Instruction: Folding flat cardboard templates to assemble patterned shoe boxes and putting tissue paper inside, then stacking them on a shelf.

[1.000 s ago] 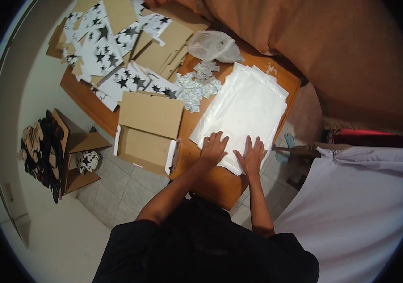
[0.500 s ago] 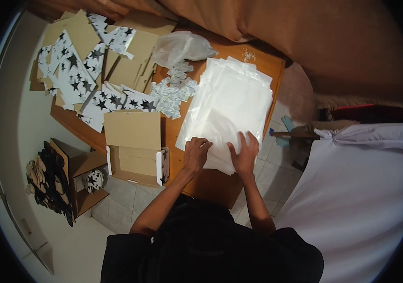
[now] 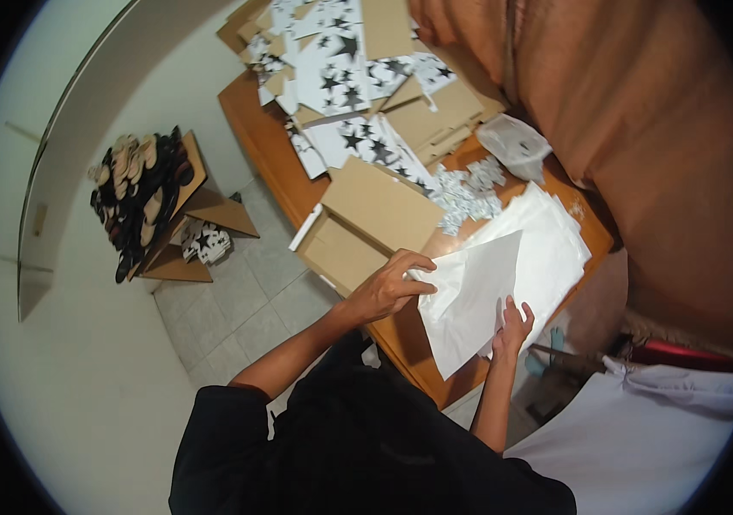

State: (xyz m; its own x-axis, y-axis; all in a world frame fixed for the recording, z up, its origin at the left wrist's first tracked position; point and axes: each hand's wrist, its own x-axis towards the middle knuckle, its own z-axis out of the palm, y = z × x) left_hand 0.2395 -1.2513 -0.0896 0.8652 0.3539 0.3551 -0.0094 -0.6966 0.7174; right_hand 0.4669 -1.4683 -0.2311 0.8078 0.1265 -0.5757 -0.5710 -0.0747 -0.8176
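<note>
A single white sheet point(image 3: 474, 296), right of the lower centre of the frame, is now raised and tilted above the near end of the white stack point(image 3: 551, 245); half a second ago both hands are on the stack and the sheet is only beginning to bow upward. The change means that one sheet is parted from the pile and in hand. The left hand point(image 3: 390, 287) pinches its upper-left corner between thumb and fingers. The right hand point(image 3: 512, 330) is at the sheet's lower-right edge with fingers raised; whether it grips the sheet cannot be told.

Containers: the open carton point(image 3: 345, 249), left of the sheet at mid-frame, has its lid folded back toward the upper right; its visible inside is plain brown board, partly hidden by the left hand. At the upper right of centre, small pale sachets point(image 3: 467, 193) lie loose on the wooden table point(image 3: 268, 133), just beside a translucent plastic bag point(image 3: 517, 148) whose contents cannot be made out. Star-printed cartons point(image 3: 332, 81) overlap in the upper part of the frame. At left, a rack point(image 3: 199, 273) bears shoes point(image 3: 139, 189), with a star-patterned bundle point(image 3: 208, 243) below them.
</note>
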